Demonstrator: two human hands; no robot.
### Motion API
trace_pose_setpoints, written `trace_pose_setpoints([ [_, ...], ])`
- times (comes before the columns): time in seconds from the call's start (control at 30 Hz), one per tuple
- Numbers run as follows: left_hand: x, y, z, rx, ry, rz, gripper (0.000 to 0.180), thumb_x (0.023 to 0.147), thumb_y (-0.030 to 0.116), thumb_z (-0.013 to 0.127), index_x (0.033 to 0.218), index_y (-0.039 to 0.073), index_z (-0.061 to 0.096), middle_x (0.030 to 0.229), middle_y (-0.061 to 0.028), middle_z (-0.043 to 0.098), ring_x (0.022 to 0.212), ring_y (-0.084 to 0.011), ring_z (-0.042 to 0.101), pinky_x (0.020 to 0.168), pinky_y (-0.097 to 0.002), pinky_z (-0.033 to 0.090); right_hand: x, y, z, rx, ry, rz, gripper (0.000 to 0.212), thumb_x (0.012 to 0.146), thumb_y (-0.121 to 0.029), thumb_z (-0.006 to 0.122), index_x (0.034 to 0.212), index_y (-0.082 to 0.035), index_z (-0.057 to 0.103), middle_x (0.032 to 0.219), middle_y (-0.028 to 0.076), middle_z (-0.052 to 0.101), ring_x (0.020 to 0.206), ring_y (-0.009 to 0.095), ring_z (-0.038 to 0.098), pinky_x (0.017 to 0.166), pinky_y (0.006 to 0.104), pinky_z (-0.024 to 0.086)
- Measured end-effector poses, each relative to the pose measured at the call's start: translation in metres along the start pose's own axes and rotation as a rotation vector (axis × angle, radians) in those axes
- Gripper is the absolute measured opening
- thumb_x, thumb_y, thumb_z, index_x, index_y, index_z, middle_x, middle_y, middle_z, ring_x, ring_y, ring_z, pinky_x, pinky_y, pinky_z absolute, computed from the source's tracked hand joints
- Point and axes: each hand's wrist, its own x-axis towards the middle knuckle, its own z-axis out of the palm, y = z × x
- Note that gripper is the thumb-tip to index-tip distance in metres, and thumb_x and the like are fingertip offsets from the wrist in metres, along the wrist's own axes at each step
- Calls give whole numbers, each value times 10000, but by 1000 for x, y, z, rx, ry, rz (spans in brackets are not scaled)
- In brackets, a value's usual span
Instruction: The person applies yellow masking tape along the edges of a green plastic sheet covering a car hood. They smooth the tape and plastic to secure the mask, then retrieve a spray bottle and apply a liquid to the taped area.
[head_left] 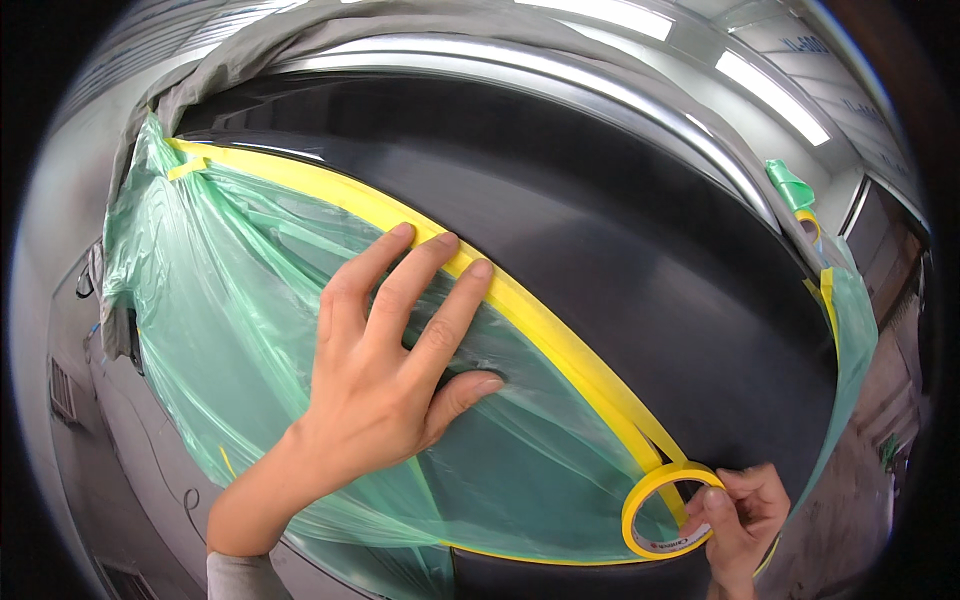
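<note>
My left hand (385, 360) lies spread, its fingertips pressing on a yellow strip of masking tape (560, 345) that curves along the edge of a glossy black car panel (600, 230). Beneath that palm hangs green translucent masking film (270, 380), gathered in folds at the far left. Down at the lower right, my right hand (745, 520) grips a roll of yellow masking tape (632, 520) by its rim, fingers reaching into the core. From the roll a length of tape runs up to the strip, with a narrow gap between them near the roll.
Grey cloth (215, 70) drapes along the top over a silvery curved trim (640, 95). More green film (850, 330) hangs at the right edge, with a green roll (790, 185) above it. A thin cable (190, 500) lies on the floor at the lower left.
</note>
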Motion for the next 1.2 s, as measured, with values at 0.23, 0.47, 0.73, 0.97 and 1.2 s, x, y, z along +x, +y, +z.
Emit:
trace_pose_setpoints([
  [0.23, -1, 9, 1, 20, -28, 4, 623, 986, 554, 651, 1465, 157, 661, 1499, -232, 517, 1350, -462, 492, 1060, -554, 444, -3, 2, 1, -12, 2, -6, 129, 1017, -71, 729, 1083, 9, 653, 858, 154, 771, 679, 167, 774, 639, 257, 627],
  [0.47, -2, 19, 3, 11, -43, -7, 638, 993, 595, 613, 1474, 179, 662, 1521, -265, 495, 1378, -466, 477, 1082, -552, 429, -4, 1, 1, -4, -3, -13, 118, 1019, -51, 718, 1092, 17, 655, 850, 148, 768, 673, 162, 768, 637, 247, 619],
  [0.73, -5, 33, 2, -5, -116, 48, 727, 950, 607, 671, 1501, 136, 621, 1585, -299, 417, 1436, -520, 425, 1161, -578, 385, -5, 3, 2, -13, -15, -20, 134, 1004, -44, 744, 1094, 28, 673, 841, 141, 767, 652, 146, 755, 606, 214, 578],
  [0.97, -6, 49, 7, -33, -109, 40, 732, 950, 605, 678, 1492, 116, 623, 1573, -292, 432, 1432, -509, 432, 1154, -578, 394, -7, 4, 5, 40, -16, -3, 146, 989, -20, 756, 1098, 41, 679, 841, 127, 752, 652, 115, 734, 595, 194, 557],
  [1.2, -6, 58, 10, 27, -85, 40, 727, 949, 603, 675, 1472, 100, 639, 1546, -250, 482, 1426, -481, 450, 1143, -585, 392, -14, 16, -5, 309, -8, 21, 223, 954, -9, 771, 1142, 56, 672, 824, 134, 736, 623, 139, 712, 590, 212, 555],
])
